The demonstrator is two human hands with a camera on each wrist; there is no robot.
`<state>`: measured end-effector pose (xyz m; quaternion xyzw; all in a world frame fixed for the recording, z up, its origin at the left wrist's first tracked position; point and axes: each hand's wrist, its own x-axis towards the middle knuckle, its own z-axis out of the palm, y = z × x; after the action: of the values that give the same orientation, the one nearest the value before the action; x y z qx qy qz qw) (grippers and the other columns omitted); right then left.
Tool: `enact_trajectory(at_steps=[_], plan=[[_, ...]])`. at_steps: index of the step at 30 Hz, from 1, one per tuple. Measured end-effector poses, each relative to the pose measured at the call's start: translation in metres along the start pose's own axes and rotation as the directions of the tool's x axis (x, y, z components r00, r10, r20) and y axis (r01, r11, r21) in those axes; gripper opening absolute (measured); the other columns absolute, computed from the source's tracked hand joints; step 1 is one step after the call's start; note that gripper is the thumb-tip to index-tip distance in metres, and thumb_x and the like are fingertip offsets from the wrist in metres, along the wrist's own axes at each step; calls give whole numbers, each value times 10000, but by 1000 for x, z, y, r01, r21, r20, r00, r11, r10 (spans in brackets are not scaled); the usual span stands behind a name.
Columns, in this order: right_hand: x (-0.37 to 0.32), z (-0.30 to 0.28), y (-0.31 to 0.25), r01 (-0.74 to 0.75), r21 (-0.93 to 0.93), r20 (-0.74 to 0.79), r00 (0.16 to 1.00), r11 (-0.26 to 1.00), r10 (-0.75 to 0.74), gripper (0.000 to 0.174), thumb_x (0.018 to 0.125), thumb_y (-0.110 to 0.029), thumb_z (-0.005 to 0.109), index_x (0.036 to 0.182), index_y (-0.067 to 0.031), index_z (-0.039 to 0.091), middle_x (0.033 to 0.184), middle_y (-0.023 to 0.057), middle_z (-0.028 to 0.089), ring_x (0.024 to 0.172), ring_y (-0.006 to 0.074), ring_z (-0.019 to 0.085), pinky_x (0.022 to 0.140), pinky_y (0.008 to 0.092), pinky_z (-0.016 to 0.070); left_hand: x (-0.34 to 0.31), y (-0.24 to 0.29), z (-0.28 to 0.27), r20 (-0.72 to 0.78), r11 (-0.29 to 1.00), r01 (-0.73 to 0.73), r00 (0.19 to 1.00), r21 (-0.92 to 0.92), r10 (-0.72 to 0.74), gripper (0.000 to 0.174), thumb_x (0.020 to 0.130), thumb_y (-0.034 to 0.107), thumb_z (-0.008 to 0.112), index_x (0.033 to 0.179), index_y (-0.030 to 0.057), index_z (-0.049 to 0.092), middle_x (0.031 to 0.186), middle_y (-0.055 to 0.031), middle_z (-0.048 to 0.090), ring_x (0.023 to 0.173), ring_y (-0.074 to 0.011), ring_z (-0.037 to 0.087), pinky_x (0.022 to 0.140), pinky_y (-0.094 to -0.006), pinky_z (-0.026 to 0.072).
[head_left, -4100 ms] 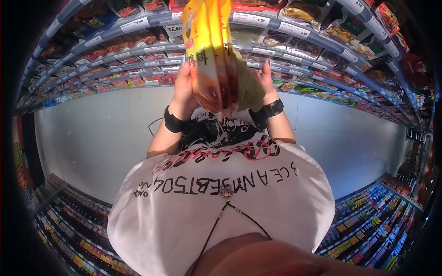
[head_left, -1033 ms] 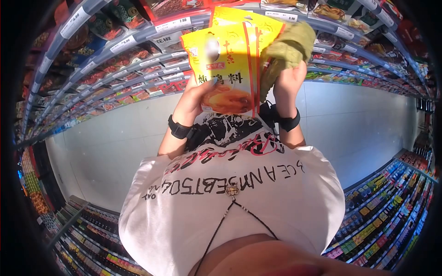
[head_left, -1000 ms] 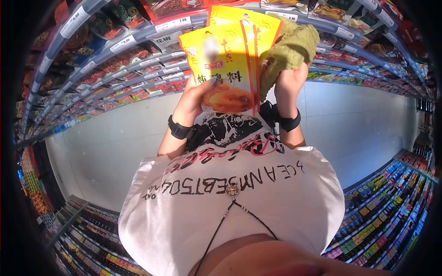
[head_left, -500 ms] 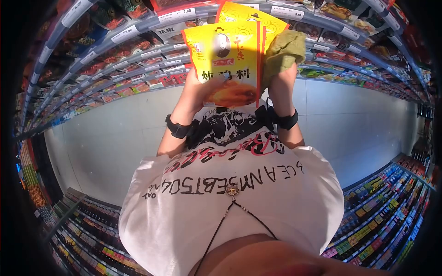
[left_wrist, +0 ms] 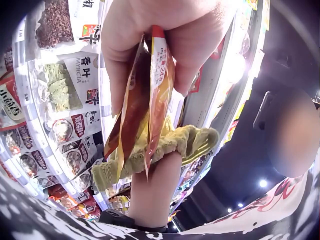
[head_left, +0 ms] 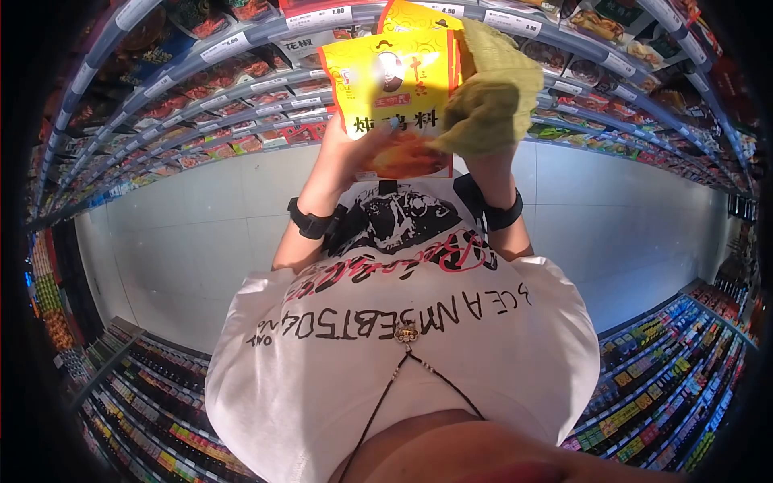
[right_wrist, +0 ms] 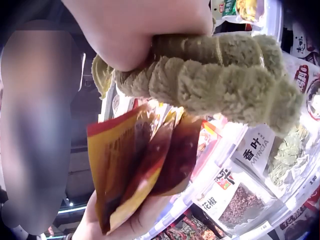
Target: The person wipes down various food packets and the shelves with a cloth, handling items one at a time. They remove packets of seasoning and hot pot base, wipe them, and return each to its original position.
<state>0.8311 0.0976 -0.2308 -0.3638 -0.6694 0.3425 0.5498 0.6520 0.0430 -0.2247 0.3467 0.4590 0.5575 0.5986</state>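
My left hand (head_left: 348, 151) grips yellow-and-red food packets (head_left: 393, 88) by their edge, thumb across the front one; a second yellow packet shows behind. In the left wrist view, the fingers of that hand (left_wrist: 150, 30) pinch the packets (left_wrist: 161, 85), which fan apart. A fuzzy green cloth-like item (head_left: 503, 84) is in my right hand (head_left: 489, 167), covering its fingers in the head view and overlapping the packets' right edge. The right wrist view shows that hand (right_wrist: 145, 25) gripping the thick green folds (right_wrist: 215, 90) above the packets (right_wrist: 122, 155).
Shelves of packaged food with price labels (head_left: 511, 22) curve across the top in front. Pale floor (head_left: 217, 217) lies on both sides of the body. More stocked shelves (head_left: 644, 386) stand behind, at both lower corners. A blurred person (right_wrist: 37, 130) appears in the right wrist view.
The green item has swung left and spread out, now overlapping the packets' right edge and hiding the right fingers. The packets have shifted slightly up and stay in my left hand.
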Motion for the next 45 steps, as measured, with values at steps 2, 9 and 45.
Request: enact_trajectory(at_steps=[2, 9, 45], plan=[[-2, 2, -1, 178, -187, 119, 980, 966, -158, 202, 686, -88, 584, 878, -26, 572, 863, 101, 587, 803, 229, 573, 687, 313, 458, 1, -4, -1, 11, 1000, -3, 1000, -25, 3, 331, 770, 90, 525, 1080, 1, 451, 973, -78, 548, 831, -133, 550, 722, -260, 466], [-10, 5, -1, 327, -367, 397, 902, 871, -171, 238, 654, -75, 530, 885, -47, 580, 825, 126, 568, 779, 328, 535, 700, 390, 433, 4, -7, 4, -95, 981, -114, 990, -154, 100, 308, 883, 207, 370, 1104, 1, 431, 1005, -78, 539, 898, -129, 516, 731, -254, 434], [2, -30, 11, 154, -217, 120, 984, 964, -130, 242, 788, -23, 425, 1006, 49, 498, 942, 118, 564, 846, 196, 545, 766, 315, 429, 34, -14, 11, 58, 989, -140, 988, -56, 143, 386, 889, 300, 375, 1099, -19, 433, 968, -42, 528, 871, -74, 458, 772, -241, 375]])
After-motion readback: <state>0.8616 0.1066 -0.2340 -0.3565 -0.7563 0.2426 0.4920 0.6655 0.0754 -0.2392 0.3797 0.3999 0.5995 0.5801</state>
